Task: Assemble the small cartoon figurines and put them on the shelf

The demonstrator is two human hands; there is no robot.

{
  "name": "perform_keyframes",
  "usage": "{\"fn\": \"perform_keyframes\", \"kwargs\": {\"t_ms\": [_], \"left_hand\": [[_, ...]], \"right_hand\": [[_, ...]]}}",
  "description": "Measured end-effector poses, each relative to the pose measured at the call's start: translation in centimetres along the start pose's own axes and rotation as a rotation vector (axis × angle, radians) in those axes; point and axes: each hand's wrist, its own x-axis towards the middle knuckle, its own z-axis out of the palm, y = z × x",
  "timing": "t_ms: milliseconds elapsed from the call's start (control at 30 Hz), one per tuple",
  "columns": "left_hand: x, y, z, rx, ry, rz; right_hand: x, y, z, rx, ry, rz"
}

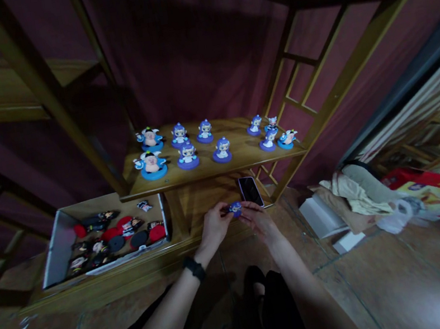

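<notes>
Between my two hands, in front of the lower shelf, is a small purple figurine (235, 209). The fingers of my left hand (215, 225) pinch it from the left. My right hand (259, 221) grips it from the right. On the shelf above stand several purple figurines, such as a front one (221, 150), each on a round base. Pig figurines (153, 165) on blue bases stand at the left end, and a smaller pig figurine (287, 139) is at the right end. The held figurine's lower part is partly covered by my fingers.
A cardboard box (53, 245) with several dark figurines and red and black discs sits at the left. A phone (251, 191) lies on the lower shelf near my right hand. Wooden posts (342, 83) frame the shelf. White boxes (323, 215) and bags stand on the floor at right.
</notes>
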Motion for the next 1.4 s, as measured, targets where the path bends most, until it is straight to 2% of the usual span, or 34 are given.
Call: {"fn": "perform_keyframes", "kwargs": {"t_ms": [167, 333, 500, 700, 933, 1167, 1400], "left_hand": [[0.2, 0.0, -0.1, -0.475, 0.036, -0.238], [0.1, -0.1, -0.5, -0.668, 0.029, -0.359], [0.1, -0.4, -0.7, -0.732, 0.023, -0.43], [0.0, -0.3, -0.8, -0.743, 0.042, -0.474], [0.4, -0.4, -1.2, -0.801, 0.039, -0.498], [0.8, -0.9, -1.2, -0.796, 0.034, -0.522], [0.6, -0.9, -1.2, -0.883, -0.031, -0.548]], "right_hand": [[0.0, 0.0, 0.3, -0.002, 0.006, -0.025], [0.0, 0.1, 0.5, -0.018, -0.005, -0.063], [0.0, 0.1, 0.6, -0.053, 0.0, -0.066], [0.2, 0.4, 1.2, -0.124, 0.065, -0.083], [-0.2, 0.3, 2.2, -0.173, 0.028, -0.095], [0.2, 0.7, 2.4, -0.267, 0.028, -0.174], [-0.1, 0.1, 2.1, -0.177, 0.024, -0.142]]}}
